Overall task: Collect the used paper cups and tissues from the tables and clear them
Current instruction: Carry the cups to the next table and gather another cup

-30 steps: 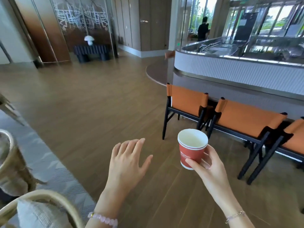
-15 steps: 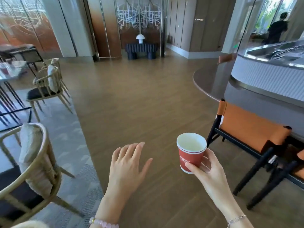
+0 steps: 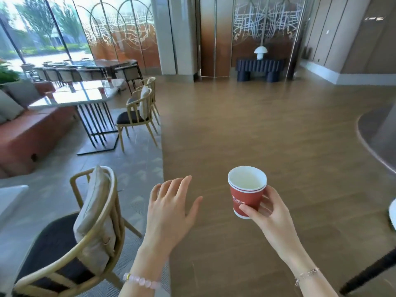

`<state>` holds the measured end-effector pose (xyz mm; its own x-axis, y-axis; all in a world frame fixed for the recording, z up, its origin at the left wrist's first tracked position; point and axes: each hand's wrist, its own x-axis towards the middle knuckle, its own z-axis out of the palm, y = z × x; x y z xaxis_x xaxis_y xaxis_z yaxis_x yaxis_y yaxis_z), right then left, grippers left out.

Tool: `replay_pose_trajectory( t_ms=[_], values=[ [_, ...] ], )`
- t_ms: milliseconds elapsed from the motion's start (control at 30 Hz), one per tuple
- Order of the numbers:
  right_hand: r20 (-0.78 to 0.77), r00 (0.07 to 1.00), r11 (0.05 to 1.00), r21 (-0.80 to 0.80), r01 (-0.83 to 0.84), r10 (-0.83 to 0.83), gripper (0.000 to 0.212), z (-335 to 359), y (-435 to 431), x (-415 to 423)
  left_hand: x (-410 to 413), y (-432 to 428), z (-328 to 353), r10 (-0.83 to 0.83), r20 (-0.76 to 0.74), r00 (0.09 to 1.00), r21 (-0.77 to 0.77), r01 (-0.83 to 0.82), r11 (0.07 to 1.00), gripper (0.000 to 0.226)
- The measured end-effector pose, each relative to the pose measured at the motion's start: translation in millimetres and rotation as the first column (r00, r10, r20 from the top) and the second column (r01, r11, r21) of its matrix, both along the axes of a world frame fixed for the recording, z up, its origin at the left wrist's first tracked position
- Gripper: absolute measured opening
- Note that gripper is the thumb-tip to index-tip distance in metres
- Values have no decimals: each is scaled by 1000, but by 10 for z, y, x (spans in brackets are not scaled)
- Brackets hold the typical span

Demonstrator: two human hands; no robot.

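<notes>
While the right hand (image 3: 270, 213) held the red paper cup (image 3: 246, 196) upright down at about 5 o'clock, thumb across the near wall and fingers curled round the far side, the cup sat in mid-air over the wood floor (image 3: 257, 136), touching nothing else. Its inside looked white, and I honestly couldn't tell if anything was left in it.

Left hand (image 3: 169, 209) hovered around 6 o'clock, palm down, fingers loosely spread, thumb stuck out sideways, gripping nothing. It was near the cup but apart from it. It had a pink bead bracelet (image 3: 141, 280) on its wrist, and the right wrist had a thin chain bracelet (image 3: 306, 274).

A wooden chair (image 3: 94, 232) with a pale cushion stood at 8 o'clock. A glass-topped table (image 3: 81, 95) was off at 10 o'clock, with a couple of small red things on it that were too blurry to call.
</notes>
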<state>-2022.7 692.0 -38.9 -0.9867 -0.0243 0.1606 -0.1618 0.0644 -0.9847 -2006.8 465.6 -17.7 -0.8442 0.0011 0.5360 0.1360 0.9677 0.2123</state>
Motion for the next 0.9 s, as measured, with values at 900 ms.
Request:
replay_pose_trajectory(
  t_ms=[900],
  values=[
    [13,890,890,11,-455,455,59,-142,-2402,-5137,-4018,-2104,-124,495,-13,869,-46,-496,867,51]
  ],
)
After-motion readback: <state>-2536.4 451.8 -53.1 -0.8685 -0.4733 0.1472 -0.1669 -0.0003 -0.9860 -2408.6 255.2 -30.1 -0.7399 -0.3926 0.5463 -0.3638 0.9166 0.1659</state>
